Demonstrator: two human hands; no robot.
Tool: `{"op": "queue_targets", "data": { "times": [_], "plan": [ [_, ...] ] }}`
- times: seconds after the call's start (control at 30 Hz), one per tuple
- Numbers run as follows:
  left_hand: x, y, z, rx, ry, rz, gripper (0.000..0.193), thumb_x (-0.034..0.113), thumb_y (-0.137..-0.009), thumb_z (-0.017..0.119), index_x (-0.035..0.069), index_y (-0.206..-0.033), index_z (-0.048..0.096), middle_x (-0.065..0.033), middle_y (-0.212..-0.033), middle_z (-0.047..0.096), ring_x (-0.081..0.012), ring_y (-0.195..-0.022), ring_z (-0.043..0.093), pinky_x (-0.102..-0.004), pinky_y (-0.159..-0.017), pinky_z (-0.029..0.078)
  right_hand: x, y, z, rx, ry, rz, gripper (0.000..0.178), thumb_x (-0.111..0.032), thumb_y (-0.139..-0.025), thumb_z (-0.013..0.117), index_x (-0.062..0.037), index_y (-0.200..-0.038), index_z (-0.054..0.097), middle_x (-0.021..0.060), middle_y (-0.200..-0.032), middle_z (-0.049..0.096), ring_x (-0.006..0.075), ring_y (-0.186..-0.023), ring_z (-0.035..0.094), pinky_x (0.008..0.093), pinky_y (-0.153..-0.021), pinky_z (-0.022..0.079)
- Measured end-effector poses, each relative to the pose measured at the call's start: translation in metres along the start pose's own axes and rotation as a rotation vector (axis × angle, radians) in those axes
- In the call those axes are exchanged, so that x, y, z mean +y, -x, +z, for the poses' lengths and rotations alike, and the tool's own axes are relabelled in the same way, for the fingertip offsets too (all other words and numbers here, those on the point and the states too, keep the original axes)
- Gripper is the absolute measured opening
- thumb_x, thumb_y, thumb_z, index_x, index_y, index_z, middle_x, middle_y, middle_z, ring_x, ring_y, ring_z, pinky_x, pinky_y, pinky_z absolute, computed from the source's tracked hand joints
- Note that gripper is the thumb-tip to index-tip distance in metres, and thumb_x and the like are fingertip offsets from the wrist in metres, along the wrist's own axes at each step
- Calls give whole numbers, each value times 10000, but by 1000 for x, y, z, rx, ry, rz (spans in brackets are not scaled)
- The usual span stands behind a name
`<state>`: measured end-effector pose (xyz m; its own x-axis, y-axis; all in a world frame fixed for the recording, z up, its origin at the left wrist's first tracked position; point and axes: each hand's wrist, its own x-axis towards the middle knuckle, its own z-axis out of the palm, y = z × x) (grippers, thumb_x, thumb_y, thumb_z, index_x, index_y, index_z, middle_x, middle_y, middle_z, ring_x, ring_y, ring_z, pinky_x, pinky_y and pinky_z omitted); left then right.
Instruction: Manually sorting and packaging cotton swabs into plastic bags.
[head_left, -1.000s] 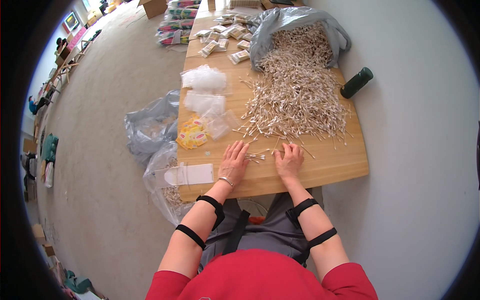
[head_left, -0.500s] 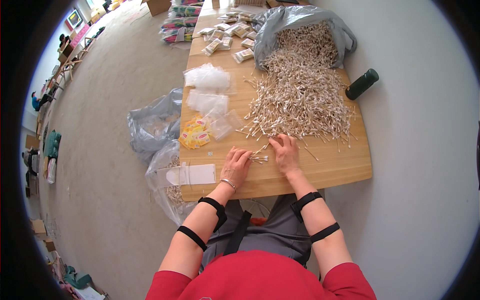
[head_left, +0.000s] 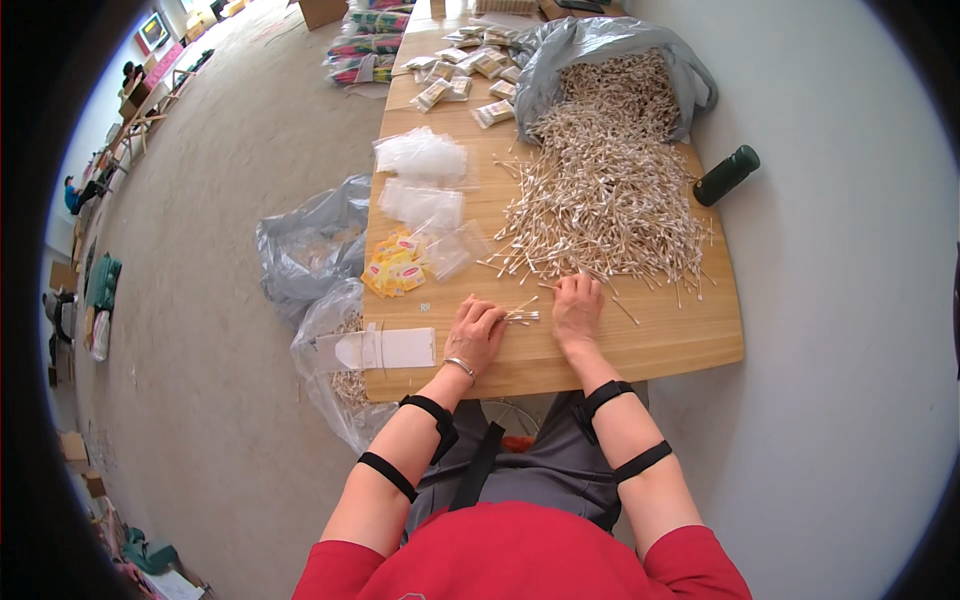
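A person's fingertips hide the near ends of a small bunch of cotton swabs point(head_left: 521, 315) lying on the wooden bench point(head_left: 640, 345). Half a second ago the hands sat slightly farther apart. Now the left hand point(head_left: 476, 332), fingers curled, pinches the bunch; the right hand point(head_left: 577, 312) lies flat and open just beside it, at the edge of the big swab pile point(head_left: 600, 195).

Small yellow-and-red sachets point(head_left: 394, 270) lie piled near the table's left edge, beside clear plastic pouches point(head_left: 421, 205). Filled beige-and-white packets point(head_left: 465, 70) lie scattered at the far end. A white card label point(head_left: 385, 348) lies by the near-left corner.
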<state>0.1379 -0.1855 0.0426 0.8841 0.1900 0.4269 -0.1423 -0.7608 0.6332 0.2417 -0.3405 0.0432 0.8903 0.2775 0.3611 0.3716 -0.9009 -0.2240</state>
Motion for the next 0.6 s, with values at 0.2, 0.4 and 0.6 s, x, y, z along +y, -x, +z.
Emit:
{"op": "queue_targets", "data": {
  "times": [0.2,0.4,0.6],
  "plan": [
    [-1,1,2,16,26,5,109,71,-755,682,75,-856,640,-80,-894,605,-286,-933,558,-452,-1000,406,-31,-2,0,-138,-147,-118,119,-232,-791,650,-159,-880,621,4,-905,513,225,-960,481,382,-831,386],
    [0,3,2,12,42,-53,231,64,-752,679,64,-973,613,-107,-984,589,-314,-981,533,-419,-986,406,-27,7,-5,-198,-447,-166,105,-175,-795,638,-165,-899,645,-4,-972,556,226,-984,484,385,-851,375],
    [-7,-21,-2,57,-68,-87,270,56,-790,609,64,-1060,599,-106,-1097,555,-310,-1035,508,-401,-903,423,-14,20,-10,-185,-574,-285,162,-113,-779,627,-168,-927,662,-28,-1020,613,219,-1014,489,375,-876,370]
  ]
}}
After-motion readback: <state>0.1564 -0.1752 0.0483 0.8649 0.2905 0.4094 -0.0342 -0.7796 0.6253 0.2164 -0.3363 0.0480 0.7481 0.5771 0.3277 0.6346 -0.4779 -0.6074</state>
